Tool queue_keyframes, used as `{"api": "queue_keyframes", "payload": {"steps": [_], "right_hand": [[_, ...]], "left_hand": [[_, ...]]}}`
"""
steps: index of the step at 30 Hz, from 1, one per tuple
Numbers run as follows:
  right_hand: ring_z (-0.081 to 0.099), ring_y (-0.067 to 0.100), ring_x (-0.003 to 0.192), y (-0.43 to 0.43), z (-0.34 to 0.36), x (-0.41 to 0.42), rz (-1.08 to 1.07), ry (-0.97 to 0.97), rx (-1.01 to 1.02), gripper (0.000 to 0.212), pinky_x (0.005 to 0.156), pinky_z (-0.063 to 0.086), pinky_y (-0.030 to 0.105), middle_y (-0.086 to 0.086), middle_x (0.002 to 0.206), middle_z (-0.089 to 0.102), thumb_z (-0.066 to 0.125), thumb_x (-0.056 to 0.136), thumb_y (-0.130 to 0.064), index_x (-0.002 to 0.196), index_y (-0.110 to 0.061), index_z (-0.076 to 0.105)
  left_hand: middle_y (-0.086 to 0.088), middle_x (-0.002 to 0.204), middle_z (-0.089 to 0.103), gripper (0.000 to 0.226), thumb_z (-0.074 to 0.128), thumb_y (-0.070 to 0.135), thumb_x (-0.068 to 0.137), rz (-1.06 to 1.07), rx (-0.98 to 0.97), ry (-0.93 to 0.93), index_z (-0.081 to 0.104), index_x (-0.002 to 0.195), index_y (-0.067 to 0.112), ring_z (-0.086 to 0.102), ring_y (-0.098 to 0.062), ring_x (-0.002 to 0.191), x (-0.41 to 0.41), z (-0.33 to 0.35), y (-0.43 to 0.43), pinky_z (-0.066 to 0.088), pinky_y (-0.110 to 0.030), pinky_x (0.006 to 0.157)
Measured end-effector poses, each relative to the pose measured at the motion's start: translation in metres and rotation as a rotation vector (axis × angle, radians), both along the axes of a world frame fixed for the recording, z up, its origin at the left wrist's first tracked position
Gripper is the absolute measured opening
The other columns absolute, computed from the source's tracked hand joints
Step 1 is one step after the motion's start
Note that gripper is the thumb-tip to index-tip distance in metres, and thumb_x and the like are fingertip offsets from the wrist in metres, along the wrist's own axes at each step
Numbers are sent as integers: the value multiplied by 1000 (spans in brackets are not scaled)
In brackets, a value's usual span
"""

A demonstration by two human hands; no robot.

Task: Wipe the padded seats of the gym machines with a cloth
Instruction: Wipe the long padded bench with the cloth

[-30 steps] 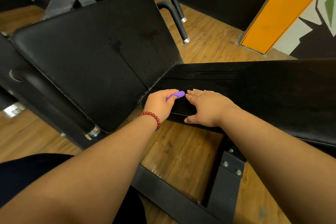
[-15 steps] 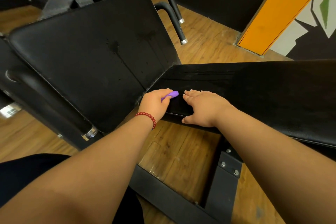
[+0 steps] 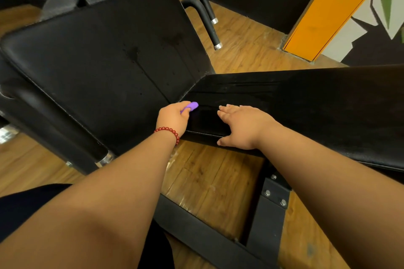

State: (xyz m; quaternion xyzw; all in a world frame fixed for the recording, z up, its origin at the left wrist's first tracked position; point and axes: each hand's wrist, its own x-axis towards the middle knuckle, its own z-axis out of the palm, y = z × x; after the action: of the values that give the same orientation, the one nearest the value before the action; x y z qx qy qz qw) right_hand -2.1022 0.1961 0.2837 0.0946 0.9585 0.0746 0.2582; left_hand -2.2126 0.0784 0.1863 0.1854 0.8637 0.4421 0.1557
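head: left hand (image 3: 173,119) grips cloth (image 3: 192,106)

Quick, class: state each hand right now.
Left hand: closed round a small purple cloth.
Right hand: open, fingers flat on the black padded seat.

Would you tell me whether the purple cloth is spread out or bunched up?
Bunched up: only a small purple end of the cloth pokes from the left hand, which curls round it.
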Motion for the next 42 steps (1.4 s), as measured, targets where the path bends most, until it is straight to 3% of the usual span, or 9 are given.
{"api": "queue_keyframes", "payload": {"steps": [5, 10, 19, 26, 29, 32, 34, 39, 42], "right_hand": [[9, 17, 149, 0, -1, -1, 13, -1, 3, 84, 119, 13, 35, -2, 163, 7, 52, 92, -56, 155, -19, 10], [8, 16, 149, 0, -2, -1, 3, -1, 3, 84, 119, 11, 34, -2, 163, 6, 51, 92, -56, 155, -20, 9], [7, 16, 149, 1, -4, 1, 7, 9, 2, 83, 119, 11, 34, -3, 163, 5, 51, 93, -56, 155, -21, 8], [7, 16, 149, 1, -5, 0, 12, 6, 2, 83, 119, 11, 34, -2, 163, 5, 50, 93, -56, 155, -20, 8], [5, 15, 149, 2, -5, 1, 23, 18, -13, 83, 119, 9, 32, -2, 163, 3, 49, 93, -55, 155, -20, 7], [5, 15, 149, 3, -5, 1, 24, 26, -22, 83, 120, 8, 32, -2, 163, 3, 49, 93, -55, 155, -20, 7], [5, 15, 149, 4, -5, 1, 27, 26, -24, 83, 120, 8, 33, -2, 163, 4, 49, 93, -55, 155, -20, 7], [5, 16, 149, 4, -4, 0, 35, 16, -24, 82, 120, 9, 34, -2, 163, 3, 49, 94, -55, 155, -19, 7], [4, 16, 149, 4, -5, 0, 48, 10, -19, 82, 120, 9, 34, -1, 163, 3, 48, 94, -55, 155, -19, 6]], "left_hand": [[5, 135, 58, 35, 53, 22, 99, -153, 41, 70, 57, 134, 23, 49, -12, 127, 7, 2, 1, 34, -29, 112], [0, 129, 61, 34, 48, 25, 101, -55, -8, -26, 57, 133, 27, 54, -20, 120, -12, -6, -6, 39, -29, 102], [-8, 127, 61, 34, 44, 21, 102, 59, -58, -56, 57, 134, 18, 54, -25, 119, -22, -7, -7, 39, -35, 104], [4, 121, 62, 34, 44, 23, 102, 113, 73, 62, 57, 133, 24, 55, -11, 110, 8, -16, -10, 34, -18, 92], [0, 120, 64, 33, 41, 25, 103, 148, -3, -11, 58, 132, 24, 55, -13, 103, -8, -13, -7, 38, -23, 92], [-6, 126, 63, 32, 46, 26, 102, 171, -25, -120, 62, 129, 18, 56, -24, 116, -30, -8, -5, 40, -31, 101], [-6, 126, 62, 33, 43, 24, 103, 152, -73, -104, 61, 130, 19, 56, -25, 116, -29, -9, -3, 41, -32, 99], [2, 117, 65, 32, 43, 26, 103, 92, 33, -42, 59, 130, 29, 55, -10, 99, -10, -18, -6, 39, -23, 88], [2, 118, 64, 33, 43, 26, 103, 81, 39, -43, 58, 132, 27, 54, -10, 101, -11, -15, -8, 38, -23, 90]]}}
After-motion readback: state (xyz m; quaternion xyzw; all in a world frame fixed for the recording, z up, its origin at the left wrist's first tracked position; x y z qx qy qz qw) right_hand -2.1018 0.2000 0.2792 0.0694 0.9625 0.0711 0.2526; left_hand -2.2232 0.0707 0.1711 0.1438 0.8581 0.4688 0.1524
